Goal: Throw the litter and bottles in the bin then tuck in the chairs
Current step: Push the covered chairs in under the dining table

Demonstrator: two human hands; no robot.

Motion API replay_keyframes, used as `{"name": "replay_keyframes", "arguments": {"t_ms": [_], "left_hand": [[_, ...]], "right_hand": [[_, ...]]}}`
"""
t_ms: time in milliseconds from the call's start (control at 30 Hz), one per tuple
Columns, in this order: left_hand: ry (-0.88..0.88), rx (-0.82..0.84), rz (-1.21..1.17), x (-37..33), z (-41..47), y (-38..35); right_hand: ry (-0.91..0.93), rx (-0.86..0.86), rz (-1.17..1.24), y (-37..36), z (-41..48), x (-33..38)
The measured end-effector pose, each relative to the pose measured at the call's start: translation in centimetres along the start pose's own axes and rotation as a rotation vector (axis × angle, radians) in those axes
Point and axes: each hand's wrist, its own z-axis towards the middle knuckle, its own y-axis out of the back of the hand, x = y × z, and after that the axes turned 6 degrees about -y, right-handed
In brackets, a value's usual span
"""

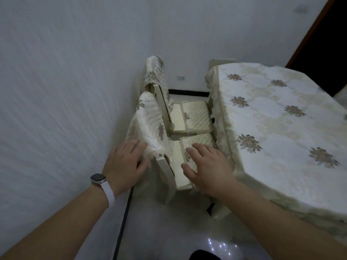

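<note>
Head view shows both my hands spread flat: left hand (127, 162) on the near cream quilted-cover chair's backrest (150, 124), right hand (204, 166) on its padded seat (197, 145). Two such chairs stand between the wall and the floral-clothed surface (272, 119); the far chair (159, 87) sits beside it. Pushing unevenly could snag the hanging cloth or scrape the wall. No litter or bottles visible.

Two chairs stand side by side between a wall (56, 91) on the left and the bench (272, 119) on the right. The near chair (180, 166) sits in front of the far chair (187, 117); both seats reach toward the bench edge. The left hand (127, 162) lies on the near chair's back, the right hand (208, 166) over its seat.
</note>
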Motion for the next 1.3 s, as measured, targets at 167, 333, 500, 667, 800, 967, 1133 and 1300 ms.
{"name": "replay_keyframes", "arguments": {"t_ms": [167,333,500,667,800,967,1133,1300], "left_hand": [[-0.061,-0.019,-0.032,3.8,3.1,-2.0],[-0.109,-0.005,-0.032,7.5,7.1,-2.8],[-0.117,0.014,0.041,12.1,12.2,-2.5],[-0.157,0.046,0.073,14.6,15.5,-3.8],[-0.271,0.161,0.084,16.0,17.2,-5.8],[-0.31,0.236,0.077,18.3,18.9,-7.7],[-0.396,0.334,0.028,20.5,20.2,-9.1],[-0.526,0.389,-0.042,21.9,21.8,-10.4]], "right_hand": [[0.004,-0.008,0.072,-1.4,5.2,0.5],[0.053,-0.008,0.174,-3.7,10.5,1.7],[0.053,-0.012,0.247,-4.9,17.8,1.2],[0.106,-0.034,0.3,-6.6,23.5,1.8],[0.132,-0.029,0.306,-7.8,24.9,2.6],[0.094,0.031,0.299,-9.7,25.1,3.5],[0.034,0.052,0.336,-11.4,24.8,5.8],[-0.046,0.032,0.344,-12.6,23.8,8.6]]}}
